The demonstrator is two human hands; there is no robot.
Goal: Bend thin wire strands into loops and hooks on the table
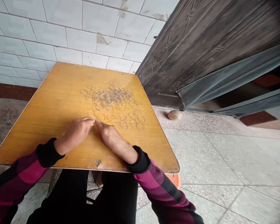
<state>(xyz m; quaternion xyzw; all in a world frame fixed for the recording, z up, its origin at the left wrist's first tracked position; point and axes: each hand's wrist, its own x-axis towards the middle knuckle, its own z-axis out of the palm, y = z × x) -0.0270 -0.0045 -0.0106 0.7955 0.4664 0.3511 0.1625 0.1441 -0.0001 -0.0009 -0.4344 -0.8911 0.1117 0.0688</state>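
Bare left hand [77, 133] and right hand [110, 137] at a thin silver wire ring [91, 115], fingers [96, 123] together, grip on it impossible to tell; more loose wire rings [112, 99] heaped on a scuffed yellow wooden desk [49, 124].

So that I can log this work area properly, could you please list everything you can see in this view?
wire rings: many, silver, heaped and scattered on the tabletop
tabletop: one, yellow-brown wood, chipped at the near edge, before the person
tiled wall: one, white, behind the tabletop
skirting: one, dark red, along the wall's foot
door: one, dark grey, at right
round object: one, pinkish, on the floor by the door
floor tiles: many, grey, around the table
plastic stool: one, orange, partly hidden under the tabletop
trousers: one pair, black, below the tabletop
sleeves: two, pink and black, on the arms
left hand: one, on the tabletop, fingertips at a ring
right hand: one, on the tabletop, fingertips beside the left hand
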